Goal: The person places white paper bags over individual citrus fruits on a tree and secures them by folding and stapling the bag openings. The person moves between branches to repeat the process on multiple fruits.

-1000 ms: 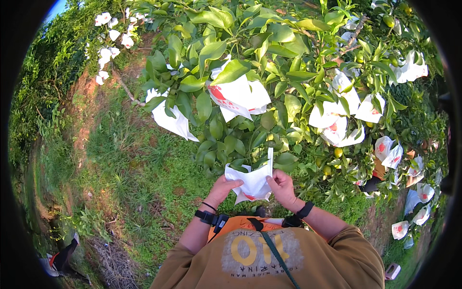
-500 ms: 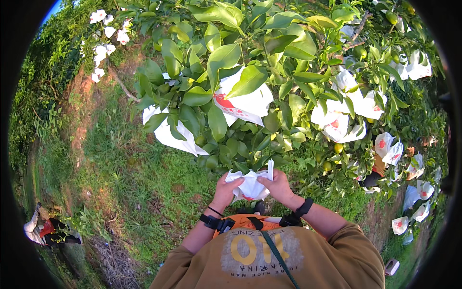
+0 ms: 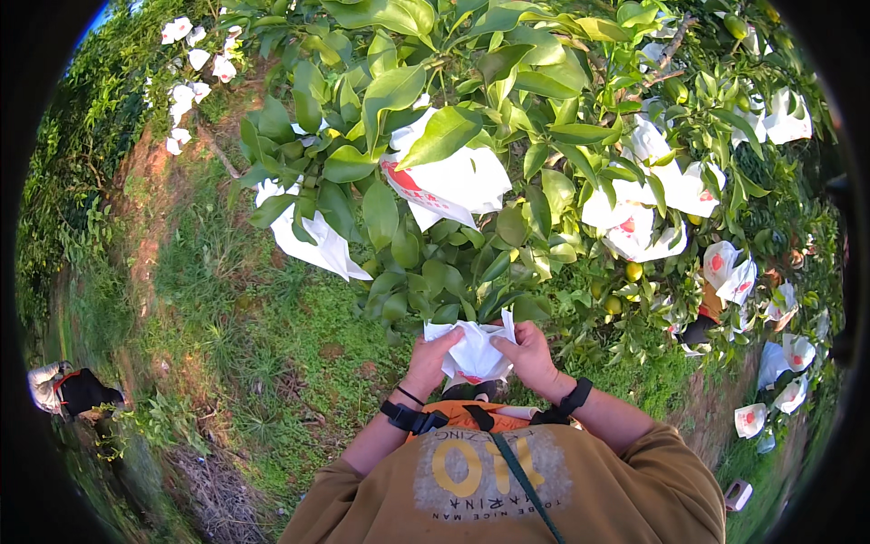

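Observation:
A white paper fruit bag (image 3: 478, 352) with a red print is stretched between my two hands, just under the lowest leaves of a citrus branch (image 3: 444, 281). My left hand (image 3: 430, 361) pinches its left side, thumb on top. My right hand (image 3: 529, 355) grips the right side, its thumb pressed on the paper, with a corner of the bag standing up beside it. Whether a fruit is inside the bag cannot be seen. Above my hands, another white bag (image 3: 453, 186) hangs among the leaves, and a further bag (image 3: 317, 243) hangs to its left.
More bagged fruit (image 3: 639, 231) hangs at the right, near a bare yellow fruit (image 3: 633, 271). An orange pouch (image 3: 464, 415) is at my waist. One person (image 3: 86, 392) is far left; another (image 3: 710, 313) is partly hidden by leaves at right. A pale box (image 3: 738, 495) lies lower right.
The bag's upper right corner, a narrow upright strip before, now spreads wider by my right thumb. Leaves and hanging bags above have shifted slightly left. The person at far left has changed posture.

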The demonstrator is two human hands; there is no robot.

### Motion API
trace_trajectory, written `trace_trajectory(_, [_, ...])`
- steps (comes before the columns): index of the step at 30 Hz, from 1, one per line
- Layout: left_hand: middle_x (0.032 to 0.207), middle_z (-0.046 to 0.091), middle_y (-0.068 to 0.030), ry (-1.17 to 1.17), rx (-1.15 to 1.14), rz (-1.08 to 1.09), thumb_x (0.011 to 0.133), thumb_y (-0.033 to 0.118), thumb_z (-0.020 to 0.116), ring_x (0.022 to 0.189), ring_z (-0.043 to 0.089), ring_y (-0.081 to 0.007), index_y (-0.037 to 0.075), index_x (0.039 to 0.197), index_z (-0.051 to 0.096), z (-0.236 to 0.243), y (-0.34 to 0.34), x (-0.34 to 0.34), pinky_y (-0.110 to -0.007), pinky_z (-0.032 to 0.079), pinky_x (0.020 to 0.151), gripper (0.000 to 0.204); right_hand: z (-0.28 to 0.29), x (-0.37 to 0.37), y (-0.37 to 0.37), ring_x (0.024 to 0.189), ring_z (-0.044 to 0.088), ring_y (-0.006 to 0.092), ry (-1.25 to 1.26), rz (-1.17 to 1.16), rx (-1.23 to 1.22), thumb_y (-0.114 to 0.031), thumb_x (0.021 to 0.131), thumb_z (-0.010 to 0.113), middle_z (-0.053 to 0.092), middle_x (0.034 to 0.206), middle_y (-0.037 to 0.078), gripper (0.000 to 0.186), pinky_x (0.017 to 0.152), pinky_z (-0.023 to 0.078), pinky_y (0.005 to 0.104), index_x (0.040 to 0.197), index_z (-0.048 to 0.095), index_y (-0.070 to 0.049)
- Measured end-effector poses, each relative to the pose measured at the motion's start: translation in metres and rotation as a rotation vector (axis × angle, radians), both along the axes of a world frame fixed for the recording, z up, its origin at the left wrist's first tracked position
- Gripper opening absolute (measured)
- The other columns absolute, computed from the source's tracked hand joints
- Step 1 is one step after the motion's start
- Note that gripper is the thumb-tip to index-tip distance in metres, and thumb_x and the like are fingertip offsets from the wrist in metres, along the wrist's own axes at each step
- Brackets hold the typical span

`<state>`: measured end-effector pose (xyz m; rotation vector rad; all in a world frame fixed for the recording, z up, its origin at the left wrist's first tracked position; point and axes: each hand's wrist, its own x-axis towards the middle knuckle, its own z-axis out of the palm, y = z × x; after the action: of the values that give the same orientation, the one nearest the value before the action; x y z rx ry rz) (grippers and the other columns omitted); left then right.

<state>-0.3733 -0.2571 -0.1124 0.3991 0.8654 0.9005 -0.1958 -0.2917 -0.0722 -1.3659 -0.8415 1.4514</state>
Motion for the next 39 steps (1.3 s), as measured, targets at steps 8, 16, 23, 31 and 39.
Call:
trace_trajectory(8, [0.099,0.065,-0.0049,0.056,0.125,-0.053,0.09,0.017,0.062,0.087,0.063,-0.0144,0.002,0.106,0.061,-0.003,0.005,-0.005,-0.03,0.051,0.078,0.023,0.01,0.015,0.0,0.083,0.061,0.0099,0.045,0.085,-0.108,-0.01,0.092,0.057,0.067,0.095,0.005,0.021,0.076,0.048,0.0248,0.107,0.062,0.004])
trace_trajectory(16, [0.096,0.064,-0.0019,0.083,0.218,0.037,0.092,0.02,0.06,0.085,0.06,-0.0109,0.004,0.107,0.059,0.012,-0.004,0.005,-0.027,0.049,0.075,0.022,0.017,0.007,0.003,0.081,0.064,0.0125,0.127,-0.008,-0.137,-0.016,0.086,0.066,0.068,0.094,0.009,0.025,0.074,0.05,0.0256,0.101,0.065,0.004])
trace_trajectory(23, [0.102,0.063,-0.0044,0.037,0.189,0.009,0.087,0.015,0.066,0.088,0.06,-0.0117,0.0,0.119,0.054,0.009,-0.006,0.004,-0.025,0.049,0.077,0.037,0.022,-0.005,0.002,0.076,0.064,0.0109,-0.145,0.002,-0.099,-0.009,0.082,0.07,0.069,0.091,0.008,0.026,0.069,0.052,0.0254,0.104,0.065,0.003])
trace_trajectory(31, [0.109,0.061,-0.0081,0.156,0.309,-0.176,0.077,-0.003,0.071,0.096,0.061,-0.0163,0.003,0.128,0.045,0.001,-0.001,-0.007,-0.031,0.051,0.084,0.058,0.046,0.008,-0.018,0.081,0.066,0.0193,-0.513,0.19,0.214,-0.016,0.083,0.067,0.068,0.095,0.011,0.029,0.077,0.051,0.0293,0.109,0.065,-0.003])
trace_trajectory(39, [0.111,0.059,-0.0076,0.192,0.403,-0.184,0.078,-0.003,0.069,0.096,0.06,-0.0141,0.002,0.13,0.041,0.001,-0.003,-0.004,-0.03,0.051,0.083,0.059,0.136,0.023,-0.008,0.087,0.059,0.0247,-1.248,0.22,0.597,-0.017,0.075,0.07,0.062,0.091,0.009,0.024,0.077,0.047,0.0369,0.097,0.067,-0.005])
